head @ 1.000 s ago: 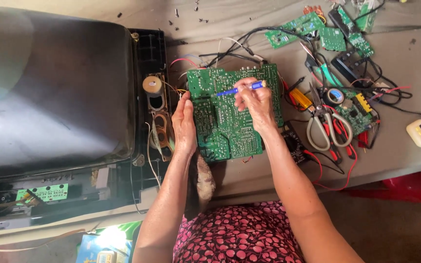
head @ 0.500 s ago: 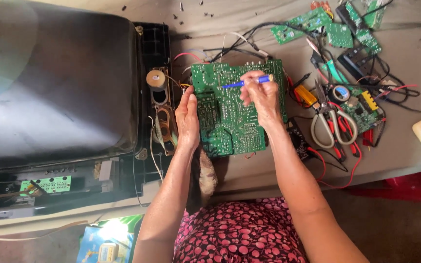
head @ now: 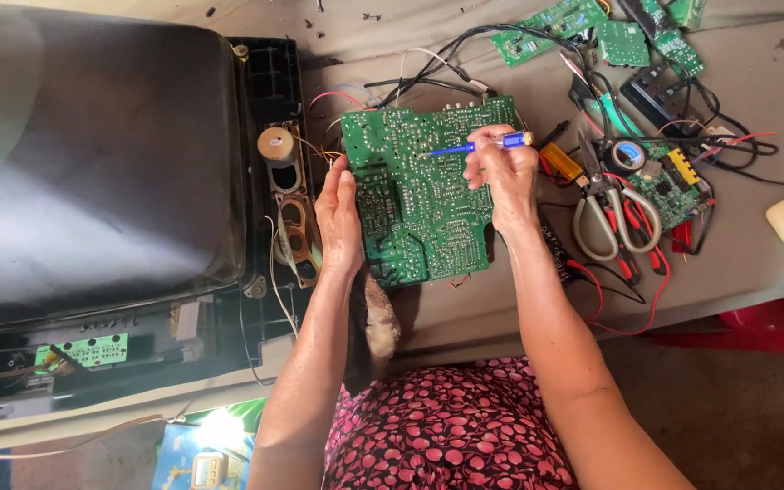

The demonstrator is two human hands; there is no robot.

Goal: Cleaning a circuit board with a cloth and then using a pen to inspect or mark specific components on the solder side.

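While both hands steady the circuit board (head: 419,195), scissors (head: 605,213) crowd its right edge.

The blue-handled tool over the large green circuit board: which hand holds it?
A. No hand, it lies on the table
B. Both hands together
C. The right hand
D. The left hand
C. The right hand grips the blue-handled tool with its tip toward the large green circuit board, while the left hand lies flat at the board's left edge.
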